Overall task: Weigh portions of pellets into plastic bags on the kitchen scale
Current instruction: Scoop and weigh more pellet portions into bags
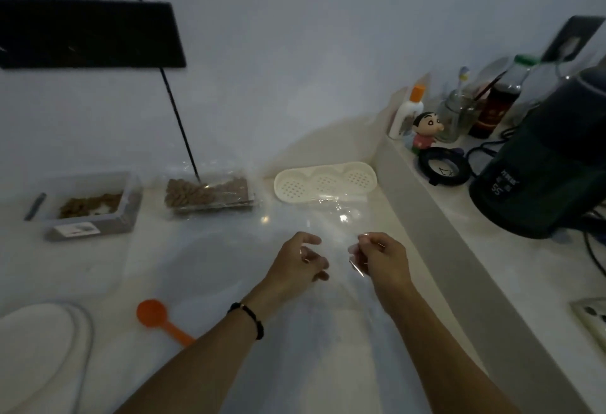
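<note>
1. Head view, nearest zone: two forearms reach from the near edge over the pale counter [98, 282]. A dark bracelet [249, 320] sits on the left wrist.
2. Left hand [296, 264]: fingers are curled and pinch the left edge of a clear plastic bag [328, 216] at centre.
3. Right hand [382, 257]: fingers are curled and pinch the right edge of the same bag. Both hands hold the bag just above the counter; whether its mouth is open cannot be determined.
4. Near left: an orange scoop [157, 317] lies on the counter, bowl toward the far side, beside the left forearm. A white rounded object [39, 348] lies at the near-left corner; whether it is the scale cannot be determined.
5. Far left: a clear rectangular container [93, 205] holds brown pellets [90, 205].
6. Far centre: a filled clear bag [210, 193] of pellets lies just right of the container.
7. Far centre-right: a white perforated tray [326, 180] lies beyond the held bag.
8. Right side: a raised ledge [442, 216] carries a dark kettle [544, 164], a cartoon figurine [426, 131], a glue bottle [408, 111] and a glass jar [455, 118].
</note>
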{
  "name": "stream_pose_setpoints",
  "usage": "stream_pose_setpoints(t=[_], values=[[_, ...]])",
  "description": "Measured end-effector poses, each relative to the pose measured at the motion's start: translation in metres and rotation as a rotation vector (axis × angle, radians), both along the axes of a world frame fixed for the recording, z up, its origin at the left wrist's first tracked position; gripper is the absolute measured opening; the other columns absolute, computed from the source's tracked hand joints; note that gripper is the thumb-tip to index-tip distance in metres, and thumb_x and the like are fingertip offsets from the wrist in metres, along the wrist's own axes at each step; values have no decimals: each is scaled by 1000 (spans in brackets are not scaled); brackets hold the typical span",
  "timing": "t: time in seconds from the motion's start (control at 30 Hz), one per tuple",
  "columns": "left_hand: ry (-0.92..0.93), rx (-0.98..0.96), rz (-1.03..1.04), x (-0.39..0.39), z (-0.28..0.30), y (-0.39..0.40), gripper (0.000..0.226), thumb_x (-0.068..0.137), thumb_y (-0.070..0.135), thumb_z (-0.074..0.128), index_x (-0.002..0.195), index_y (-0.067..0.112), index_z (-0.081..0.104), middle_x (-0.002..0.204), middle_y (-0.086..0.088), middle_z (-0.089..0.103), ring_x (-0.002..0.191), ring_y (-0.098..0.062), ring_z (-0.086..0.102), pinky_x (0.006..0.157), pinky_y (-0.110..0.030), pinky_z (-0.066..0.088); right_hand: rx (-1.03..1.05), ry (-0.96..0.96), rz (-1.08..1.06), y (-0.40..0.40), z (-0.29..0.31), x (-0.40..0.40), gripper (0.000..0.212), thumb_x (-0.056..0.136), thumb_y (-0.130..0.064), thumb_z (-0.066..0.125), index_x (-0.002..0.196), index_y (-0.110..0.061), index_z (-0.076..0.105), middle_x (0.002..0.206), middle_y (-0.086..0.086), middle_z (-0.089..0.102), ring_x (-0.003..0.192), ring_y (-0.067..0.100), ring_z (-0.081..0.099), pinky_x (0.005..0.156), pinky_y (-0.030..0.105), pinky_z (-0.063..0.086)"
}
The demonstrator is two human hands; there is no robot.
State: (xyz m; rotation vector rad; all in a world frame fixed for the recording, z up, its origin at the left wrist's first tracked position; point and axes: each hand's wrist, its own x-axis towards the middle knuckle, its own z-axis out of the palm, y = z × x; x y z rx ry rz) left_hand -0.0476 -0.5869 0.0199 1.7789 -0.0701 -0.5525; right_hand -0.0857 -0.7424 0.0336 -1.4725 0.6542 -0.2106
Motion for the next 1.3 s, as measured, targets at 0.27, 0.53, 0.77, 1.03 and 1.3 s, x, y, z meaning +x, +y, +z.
stream_pose_setpoints(t=[0.27, 0.53, 0.77, 1.03, 1.3], values=[[-86, 192, -232, -8, 35, 133, 25, 92, 4, 54, 106, 24, 57, 82, -3, 66, 63, -15, 66, 61, -26, 49, 27, 37, 94, 82, 34, 21, 51, 85, -14, 70, 126, -26, 42, 97, 5, 64, 83, 24, 68, 71, 32, 58], [-179, 347, 113, -25, 50, 296, 24, 80, 17, 77, 98, 17, 62, 68, -4, 66, 56, -12, 61, 55, -22, 46, -106, 94, 396, 202, 37, -4, 6, 82, 1, 65, 86, -2, 69, 74, 11, 66, 61, 18, 58, 60, 29, 51], [-328, 545, 192, -38, 48, 418, 13, 79, 13, 73, 88, 21, 66, 85, -3, 67, 80, -20, 64, 75, -30, 54, -259, 142, 518, 314, 19, -32, 10, 84, 1, 63, 76, -3, 68, 62, 12, 65, 54, 19, 56, 53, 27, 48], [-455, 814, 238, -40, 17, 467, 20, 88, 11, 55, 103, 18, 66, 99, -1, 69, 92, -24, 63, 83, -32, 47, -461, 244, 560, 378, -10, -30, 20, 83, -7, 70, 102, -4, 66, 75, 9, 71, 58, 15, 65, 65, 27, 56], [-550, 956, 135, -35, -9, 477, 28, 89, 15, 57, 116, 17, 62, 112, -4, 63, 105, -25, 55, 84, -35, 35, -790, 280, 645, 393, -21, -28, 38, 86, -23, 69, 120, -6, 64, 110, 9, 68, 91, 17, 62, 79, 22, 45]])
